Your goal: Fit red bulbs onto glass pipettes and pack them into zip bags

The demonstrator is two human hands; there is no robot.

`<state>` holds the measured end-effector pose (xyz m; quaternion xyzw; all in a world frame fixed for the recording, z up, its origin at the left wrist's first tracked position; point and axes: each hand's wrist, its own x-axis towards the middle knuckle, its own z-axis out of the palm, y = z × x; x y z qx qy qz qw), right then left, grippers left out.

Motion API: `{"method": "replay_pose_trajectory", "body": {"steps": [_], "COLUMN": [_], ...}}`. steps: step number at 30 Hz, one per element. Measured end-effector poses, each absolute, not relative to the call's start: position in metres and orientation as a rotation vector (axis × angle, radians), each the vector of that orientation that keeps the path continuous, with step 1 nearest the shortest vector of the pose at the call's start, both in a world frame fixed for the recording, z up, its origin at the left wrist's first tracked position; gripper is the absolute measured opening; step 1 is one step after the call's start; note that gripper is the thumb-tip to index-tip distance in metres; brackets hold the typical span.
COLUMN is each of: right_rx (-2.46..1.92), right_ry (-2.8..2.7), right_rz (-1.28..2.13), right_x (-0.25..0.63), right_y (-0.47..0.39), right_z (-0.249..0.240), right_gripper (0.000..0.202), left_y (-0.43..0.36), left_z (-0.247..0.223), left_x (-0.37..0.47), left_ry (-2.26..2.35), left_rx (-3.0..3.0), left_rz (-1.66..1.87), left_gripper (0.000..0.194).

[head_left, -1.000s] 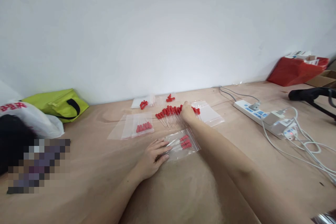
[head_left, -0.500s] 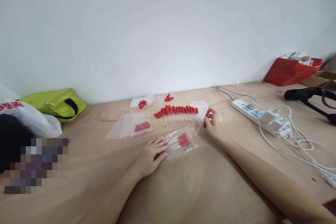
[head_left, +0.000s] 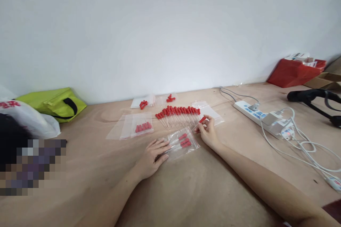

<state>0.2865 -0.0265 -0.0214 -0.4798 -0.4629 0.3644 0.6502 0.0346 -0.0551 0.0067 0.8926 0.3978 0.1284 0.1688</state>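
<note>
My left hand [head_left: 153, 156] lies with fingers stretched over the left end of a clear zip bag [head_left: 190, 153], pressing it on the table. Inside this bag are several droppers [head_left: 185, 142] with red rubber bulbs. In my right hand [head_left: 208, 131] a single dropper [head_left: 202, 119] is pinched between thumb and fingers, its red bulb pointing up and right, just above the bag's right end. Behind the bag a fanned row of droppers [head_left: 181, 111] lies with bulbs toward the wall and thin clear stems toward me.
Left of the row, overlapping zip bags [head_left: 125, 127] lie with red bulbs showing. Red-bulbed pieces [head_left: 144, 104] sit on bags near the wall. Another bag [head_left: 210, 112] lies behind my right hand. A power strip [head_left: 247, 111] with cables occupies the right; a green bag [head_left: 53, 101] the left.
My right hand has moved left toward the zip bag with the dropper, which is now more tilted. My left hand stays on the bag. The view has shifted slightly.
</note>
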Motion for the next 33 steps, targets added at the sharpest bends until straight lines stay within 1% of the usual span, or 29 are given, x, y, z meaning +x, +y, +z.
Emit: {"method": "replay_pose_trajectory", "body": {"steps": [5,8,16,25,28,33], "right_rx": [-1.110,-1.116,-1.254,-0.948,-1.090,-1.459], "right_ry": [-0.945,-0.952,-1.300,-1.608,-1.612,-1.585], "right_rz": [0.915,1.020,1.039,1.323,1.207,0.670], "right_x": [0.285,0.284,0.286,0.285,0.291,0.297], "right_y": [-0.030,-0.034,-0.036,-0.042,-0.034,-0.006], "right_z": [-0.021,-0.021,-0.027,-0.017,-0.021,-0.015], "right_gripper": [0.043,0.039,0.030,0.035,0.030,0.015], "left_y": [-0.056,-0.056,-0.055,-0.056,-0.056,-0.057], "left_z": [0.006,0.007,0.005,0.009,0.010,0.010], "left_x": [0.035,0.035,0.034,0.034,0.033,0.034], "left_ry": [1.114,1.118,1.120,1.102,1.093,1.096], "left_rx": [2.557,2.558,2.540,2.547,2.564,2.553], "left_rz": [0.395,0.391,0.396,0.390,0.373,0.360], "left_gripper": [0.033,0.034,0.035,0.035,0.033,0.033]}}
